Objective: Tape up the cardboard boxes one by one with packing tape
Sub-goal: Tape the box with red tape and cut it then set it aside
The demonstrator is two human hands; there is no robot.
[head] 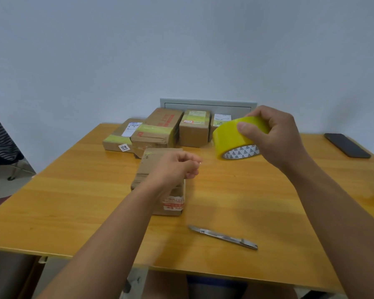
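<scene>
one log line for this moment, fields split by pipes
right hand grips tape roll | left hand pinches tape end over box | knife on table

yellow tape roll (229, 137) (triangle-patterned white core), brown boxes (158, 130), orange-wood table (246, 190), black phone (347, 145)

Even, diffuse indoor light, moderately bright, with a cool cast on the wall (181, 44) and no hard highlights. Soft, faint shadows lie on the wooden table (257, 190) beneath the forearms and beside the near cardboard box (145, 169). A mild sheen marks the tabletop near its far centre. Wide-angle distortion bows the table edges and stretches the forearms toward the lower corners. The left hand (177, 167) shows slight motion blur at the fingertips; overall detail is soft, and label print stays mostly unreadable.
</scene>
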